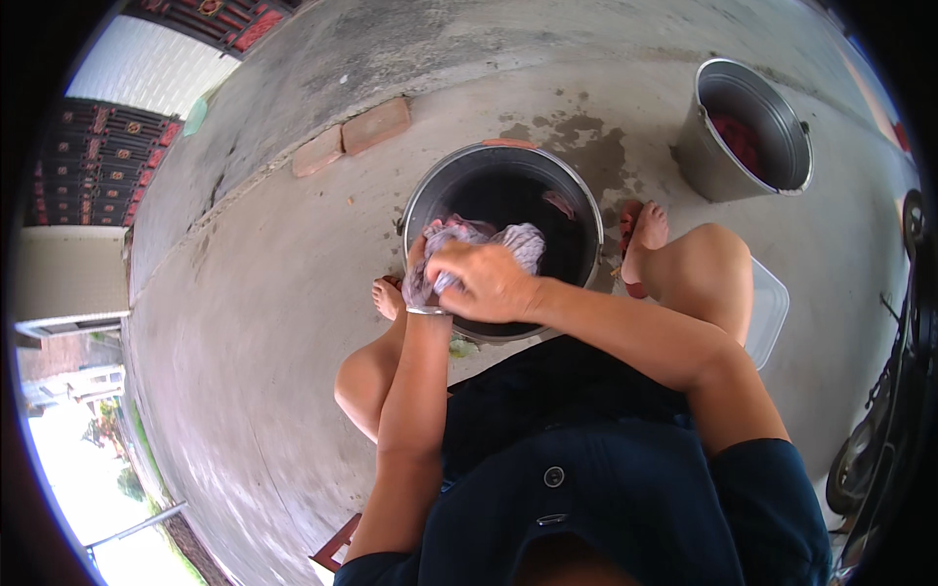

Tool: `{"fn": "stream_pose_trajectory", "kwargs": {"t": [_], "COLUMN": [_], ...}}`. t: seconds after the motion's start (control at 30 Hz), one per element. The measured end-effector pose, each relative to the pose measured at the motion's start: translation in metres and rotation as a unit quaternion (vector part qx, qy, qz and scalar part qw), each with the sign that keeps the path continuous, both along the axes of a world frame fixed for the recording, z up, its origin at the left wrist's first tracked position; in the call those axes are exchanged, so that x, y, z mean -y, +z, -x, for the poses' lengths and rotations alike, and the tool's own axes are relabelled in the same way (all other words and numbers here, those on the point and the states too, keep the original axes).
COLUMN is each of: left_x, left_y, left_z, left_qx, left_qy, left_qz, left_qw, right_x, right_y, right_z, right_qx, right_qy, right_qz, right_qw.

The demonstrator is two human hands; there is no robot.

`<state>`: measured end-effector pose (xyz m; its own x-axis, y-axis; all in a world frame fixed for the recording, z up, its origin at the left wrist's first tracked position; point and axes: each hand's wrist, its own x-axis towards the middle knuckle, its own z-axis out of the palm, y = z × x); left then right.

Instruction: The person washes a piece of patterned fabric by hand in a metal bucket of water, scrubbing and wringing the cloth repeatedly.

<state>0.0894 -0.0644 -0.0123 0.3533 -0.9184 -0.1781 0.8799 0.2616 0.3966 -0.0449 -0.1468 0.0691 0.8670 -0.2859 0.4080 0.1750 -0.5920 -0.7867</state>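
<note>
A wet, pale patterned cloth is bunched up in both my hands over a round metal bucket between my feet. Dark liquid fills part of the bucket, and a bit of pinkish fabric shows at its surface. My left hand, with a bangle at the wrist, is under the cloth and largely covered by it. From above, my right hand grips the same cloth, its fingers curled over the left hand's side.
A second metal bucket with red contents stands at the upper right. Bricks lie along the concrete ledge. Wet patches mark the floor. A pale plastic container sits beside my right knee, and a bicycle-like vehicle stands far right.
</note>
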Motion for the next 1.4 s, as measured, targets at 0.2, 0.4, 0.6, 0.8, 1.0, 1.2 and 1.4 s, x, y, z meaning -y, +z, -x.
{"fn": "stream_pose_trajectory", "kwargs": {"t": [0.2, 0.4, 0.6, 0.8, 1.0, 1.2, 1.4], "left_x": [0.046, 0.026, 0.041, 0.005, 0.037, 0.021, 0.022], "left_y": [0.028, 0.007, 0.035, -0.019, 0.044, 0.049, 0.052], "left_z": [0.075, 0.035, 0.075, 0.004, 0.057, 0.016, 0.019], "left_qx": [-0.027, 0.085, -0.020, 0.052, -0.060, 0.039, 0.117], "left_qy": [0.076, 0.193, 0.144, 0.137, 0.113, 0.107, 0.090], "left_qz": [-0.172, -0.269, -0.315, -0.198, -0.244, -0.162, -0.204], "left_qw": [0.982, 0.940, 0.938, 0.969, 0.961, 0.980, 0.968], "right_x": [0.045, -0.010, 0.040, -0.012, 0.038, 0.048, 0.073], "right_y": [-0.038, -0.017, -0.047, -0.012, -0.049, -0.035, -0.074], "right_z": [-0.022, -0.008, -0.017, -0.012, -0.018, -0.006, 0.000], "right_qx": [-0.180, -0.066, -0.208, -0.110, -0.205, -0.250, -0.153], "right_qy": [-0.243, -0.130, -0.238, -0.097, -0.144, 0.045, -0.117], "right_qz": [0.012, -0.034, -0.054, -0.024, -0.195, -0.552, -0.483], "right_qw": [0.953, 0.989, 0.947, 0.989, 0.948, 0.795, 0.854]}}
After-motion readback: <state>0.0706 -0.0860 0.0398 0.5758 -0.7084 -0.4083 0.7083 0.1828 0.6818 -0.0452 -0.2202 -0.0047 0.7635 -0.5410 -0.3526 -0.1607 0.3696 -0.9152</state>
